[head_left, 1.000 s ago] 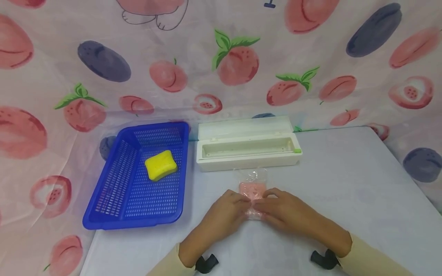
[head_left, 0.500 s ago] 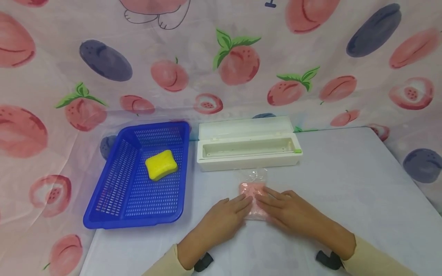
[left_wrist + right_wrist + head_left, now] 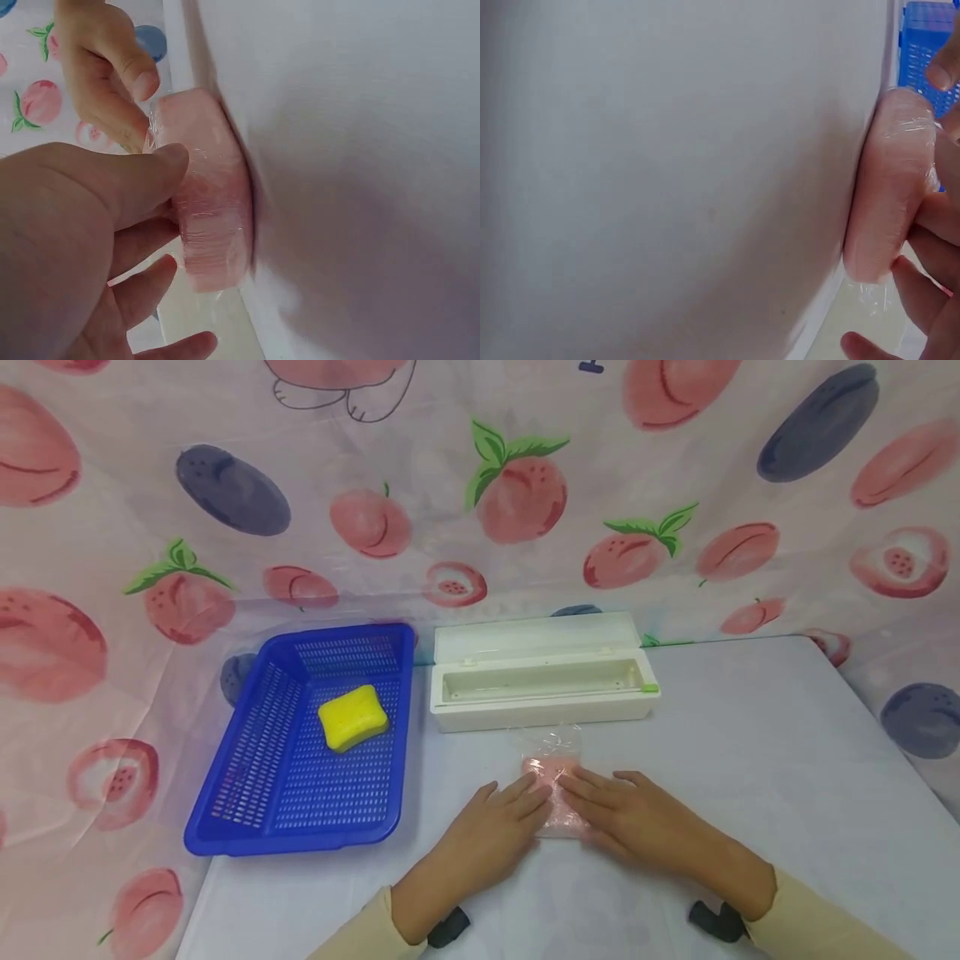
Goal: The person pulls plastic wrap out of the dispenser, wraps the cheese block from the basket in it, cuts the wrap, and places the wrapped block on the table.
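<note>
A pink sponge-like block [image 3: 552, 766] wrapped in clear plastic film lies on the white table in front of me. My left hand [image 3: 491, 833] rests its extended fingers on the block's left side. From the other side my right hand [image 3: 641, 820] lays its straight fingers on the top. In the left wrist view the film sits tight and creased round the block [image 3: 214, 202], the left thumb touching its upper edge. The right wrist view shows the block [image 3: 889, 187] flat against the table, with the right fingertips along its top. Loose film [image 3: 553, 741] sticks out at the far end.
Behind the block stands a long white cling film box [image 3: 543, 714] with its lid raised. A blue mesh basket [image 3: 401, 777] at the left holds a yellow sponge [image 3: 352, 718]. A fruit-print cloth [image 3: 420, 468] hangs at the back.
Both hands have gone from bunched fingers meeting over the middle of the block to flatter, straighter fingers spread apart on its two sides. The block stays in nearly the same place.
</note>
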`<state>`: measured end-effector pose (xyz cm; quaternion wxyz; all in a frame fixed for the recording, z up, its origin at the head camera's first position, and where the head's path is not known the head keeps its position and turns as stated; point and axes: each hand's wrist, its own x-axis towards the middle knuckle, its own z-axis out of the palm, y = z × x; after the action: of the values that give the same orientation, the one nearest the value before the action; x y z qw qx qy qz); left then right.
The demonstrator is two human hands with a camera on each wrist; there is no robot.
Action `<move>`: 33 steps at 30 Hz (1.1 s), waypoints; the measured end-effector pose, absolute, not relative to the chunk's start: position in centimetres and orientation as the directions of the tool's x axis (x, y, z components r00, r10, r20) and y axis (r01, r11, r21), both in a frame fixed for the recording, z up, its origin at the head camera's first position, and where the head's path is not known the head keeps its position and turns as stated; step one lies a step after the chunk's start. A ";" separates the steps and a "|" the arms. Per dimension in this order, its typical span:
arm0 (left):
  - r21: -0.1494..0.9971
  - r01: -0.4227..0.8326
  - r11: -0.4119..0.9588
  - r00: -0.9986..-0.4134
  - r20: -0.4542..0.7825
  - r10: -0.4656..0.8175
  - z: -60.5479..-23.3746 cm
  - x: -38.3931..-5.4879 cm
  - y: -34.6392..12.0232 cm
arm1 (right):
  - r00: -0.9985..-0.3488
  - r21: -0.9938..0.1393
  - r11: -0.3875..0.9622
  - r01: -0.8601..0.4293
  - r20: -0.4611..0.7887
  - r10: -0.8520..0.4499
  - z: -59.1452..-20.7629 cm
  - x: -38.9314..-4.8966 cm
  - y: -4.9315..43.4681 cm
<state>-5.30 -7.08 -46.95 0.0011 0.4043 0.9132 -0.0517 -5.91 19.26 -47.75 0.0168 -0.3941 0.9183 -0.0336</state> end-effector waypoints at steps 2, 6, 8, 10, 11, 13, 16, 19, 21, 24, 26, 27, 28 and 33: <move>-0.096 0.740 0.665 -0.671 -0.052 0.739 -46.8 -5.4 -7.0 | -0.685 -0.092 0.682 -0.725 -0.007 -0.729 -47.8 -6.0 19.3; -0.072 0.749 0.659 -0.663 -0.057 0.747 -47.0 -5.8 -7.0 | -0.670 -0.102 0.667 -0.738 -0.007 -0.742 -48.1 -6.0 19.4; -0.050 0.753 0.656 -0.657 -0.040 0.752 -47.0 -6.1 -7.0 | -0.676 -0.126 0.673 -0.729 -0.024 -0.736 -48.2 -6.1 19.5; -0.020 0.756 0.654 -0.654 -0.016 0.756 -47.1 -6.3 -6.9 | -0.684 -0.173 0.677 -0.715 -0.025 -0.729 -48.0 -6.1 19.6; -0.012 0.758 0.652 -0.652 0.001 0.758 -47.1 -6.4 -6.9 | -0.688 -0.198 0.676 -0.709 -0.014 -0.726 -47.9 -6.1 19.7; 0.003 0.755 0.656 -0.655 0.034 0.754 -47.0 -6.5 -6.8 | -0.707 -0.244 0.682 -0.689 0.018 -0.707 -47.6 -6.0 20.0; -0.025 0.746 0.665 -0.661 0.097 0.745 -47.1 -6.6 -6.5 | -0.733 -0.287 0.688 -0.667 0.086 -0.675 -47.1 -5.8 20.5; -0.036 0.732 0.680 -0.669 0.151 0.728 -47.5 -6.7 -6.2 | -0.752 -0.306 0.696 -0.649 0.118 -0.649 -46.7 -5.7 20.9; -0.016 0.724 0.689 -0.679 0.153 0.718 -47.6 -6.7 -6.1 | -0.754 -0.312 0.695 -0.648 0.127 -0.645 -46.6 -5.7 21.2; 0.026 0.715 0.699 -0.697 0.106 0.709 -47.2 -6.6 -6.1 | -0.762 -0.319 0.701 -0.637 0.121 -0.637 -46.6 -5.6 21.5; 0.050 0.699 0.713 -0.715 0.063 0.696 -46.8 -6.5 -6.2 | -0.773 -0.331 0.711 -0.621 0.108 -0.625 -46.6 -5.6 21.6; 0.064 0.688 0.722 -0.725 0.042 0.687 -46.5 -6.5 -6.3 | -0.781 -0.340 0.717 -0.609 0.097 -0.617 -46.6 -5.6 21.6; 0.069 0.679 0.731 -0.733 0.026 0.679 -46.3 -6.6 -6.3 | -0.788 -0.345 0.724 -0.597 0.086 -0.609 -46.6 -5.5 21.7; 0.098 0.633 0.768 -0.770 -0.025 0.638 -46.0 -6.7 -6.4 | -0.805 -0.366 0.741 -0.564 0.043 -0.592 -46.6 -5.6 21.7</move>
<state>-6.75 -6.38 -45.96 0.0281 0.3382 0.9397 0.0419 -5.63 21.73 -46.58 0.0382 -0.3099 0.9321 -0.1835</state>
